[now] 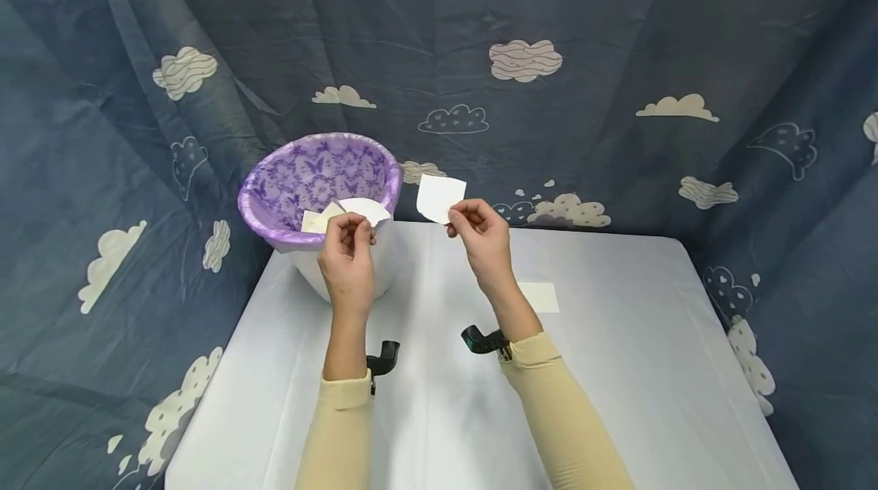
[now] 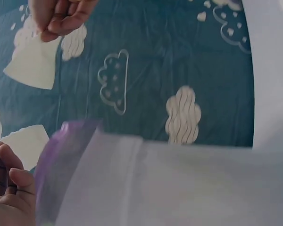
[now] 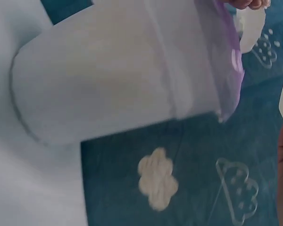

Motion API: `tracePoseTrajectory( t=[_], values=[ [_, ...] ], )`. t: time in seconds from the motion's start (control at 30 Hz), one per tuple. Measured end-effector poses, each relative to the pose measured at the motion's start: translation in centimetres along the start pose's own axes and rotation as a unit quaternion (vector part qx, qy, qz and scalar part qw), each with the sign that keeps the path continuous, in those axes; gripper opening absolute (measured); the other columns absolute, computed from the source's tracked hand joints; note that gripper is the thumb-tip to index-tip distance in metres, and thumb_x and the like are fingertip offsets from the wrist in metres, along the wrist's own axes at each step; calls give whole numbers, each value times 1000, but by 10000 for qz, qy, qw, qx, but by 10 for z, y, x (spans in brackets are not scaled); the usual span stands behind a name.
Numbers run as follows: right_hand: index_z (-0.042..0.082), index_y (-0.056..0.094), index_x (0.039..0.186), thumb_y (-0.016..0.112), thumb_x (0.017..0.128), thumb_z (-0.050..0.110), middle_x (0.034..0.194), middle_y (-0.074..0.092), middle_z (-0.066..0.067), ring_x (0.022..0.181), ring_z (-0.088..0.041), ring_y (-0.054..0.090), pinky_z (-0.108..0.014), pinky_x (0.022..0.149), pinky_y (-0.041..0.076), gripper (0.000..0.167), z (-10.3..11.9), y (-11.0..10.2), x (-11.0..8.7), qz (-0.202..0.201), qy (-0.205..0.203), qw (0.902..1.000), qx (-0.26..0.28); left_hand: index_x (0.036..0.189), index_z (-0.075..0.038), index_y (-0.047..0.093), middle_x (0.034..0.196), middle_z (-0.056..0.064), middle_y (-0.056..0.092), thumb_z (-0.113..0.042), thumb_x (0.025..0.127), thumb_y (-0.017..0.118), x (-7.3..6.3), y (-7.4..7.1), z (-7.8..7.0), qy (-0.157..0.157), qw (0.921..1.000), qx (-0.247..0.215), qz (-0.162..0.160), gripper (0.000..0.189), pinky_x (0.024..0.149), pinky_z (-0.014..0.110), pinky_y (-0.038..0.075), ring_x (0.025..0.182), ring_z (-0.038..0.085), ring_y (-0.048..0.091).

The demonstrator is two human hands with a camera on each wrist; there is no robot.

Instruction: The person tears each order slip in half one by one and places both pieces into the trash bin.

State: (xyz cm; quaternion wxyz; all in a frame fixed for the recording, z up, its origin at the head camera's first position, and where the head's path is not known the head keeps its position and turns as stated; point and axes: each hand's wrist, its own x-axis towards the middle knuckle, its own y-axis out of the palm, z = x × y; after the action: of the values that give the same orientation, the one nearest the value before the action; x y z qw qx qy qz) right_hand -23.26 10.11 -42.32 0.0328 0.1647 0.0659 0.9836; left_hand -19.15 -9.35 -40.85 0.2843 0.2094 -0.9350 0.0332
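Left hand: by the curled fingers and thumb of the left hand [image 1: 348,257], a white paper piece [image 1: 368,209] is pinched; it is held up in front of the near right part of the bin's rim.
Right hand: a squarish paper piece [image 1: 439,197] is gripped at its lower corner between thumb and fingers of the right hand [image 1: 482,240], and is held upright, apart from the bin.
Bin: a white bin [image 1: 386,265] is stood at the far left of the table [image 1: 617,368]; its mouth is covered by a purple liner [image 1: 322,158] printed with butterflies.
Cream pieces: cream paper scraps [image 1: 314,222] are seen beside the left hand at the near rim; whether they are held or lie in the bin cannot be told.
Table paper: a pale rectangular sheet [image 1: 540,297] is laid flat on the table, partly hidden by the right forearm.
Wrists: a black camera mount [image 1: 384,359] is worn on the left wrist, another [image 1: 483,340] on the right; both forearms are covered by pale yellow sleeves [image 1: 569,414].
Backdrop: the table is surrounded by a dark blue cloth [image 1: 583,25] patterned with clouds.
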Motion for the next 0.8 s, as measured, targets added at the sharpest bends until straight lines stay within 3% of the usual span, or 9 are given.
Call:
tracePoseTrajectory(
  t=[0.23, 0.37, 0.57, 0.8],
  values=[
    [-6, 67, 107, 71, 100, 3, 92, 68, 4, 76, -7, 65, -19, 73, 58, 12, 9, 42, 20, 466, -240, 9985, 150, 109, 7, 63, 92, 12, 66, -4, 105, 63, 13, -17, -4, -35, 9983, 248, -522, 12, 73, 14, 54, 80, 9, 63],
    [-6, 69, 106, 71, 100, 4, 93, 69, -1, 77, -10, 65, -21, 74, 61, 12, 13, 62, 26, 727, -255, 9970, -45, 109, 7, 64, 92, 15, 68, -7, 105, 65, 15, -23, -7, -11, 9957, 642, -669, 15, 69, 12, 52, 79, 16, 66],
    [-1, 73, 105, 71, 102, 9, 94, 73, -17, 76, -7, 66, -19, 71, 59, 11, 14, 79, 32, 981, -613, 9896, -855, 110, 7, 66, 94, 22, 70, -10, 104, 67, 17, -28, -8, -89, 9922, 1021, -711, 17, 67, 10, 51, 79, 20, 67],
    [2, 78, 108, 73, 101, 12, 100, 78, -15, 86, -12, 70, -17, 75, 56, 14, 14, 88, 38, 1202, -645, 9845, -1100, 120, 0, 70, 103, 17, 72, -7, 104, 66, 18, -31, -6, -136, 9890, 1383, -515, 18, 66, 14, 44, 81, 10, 59]
  ],
)
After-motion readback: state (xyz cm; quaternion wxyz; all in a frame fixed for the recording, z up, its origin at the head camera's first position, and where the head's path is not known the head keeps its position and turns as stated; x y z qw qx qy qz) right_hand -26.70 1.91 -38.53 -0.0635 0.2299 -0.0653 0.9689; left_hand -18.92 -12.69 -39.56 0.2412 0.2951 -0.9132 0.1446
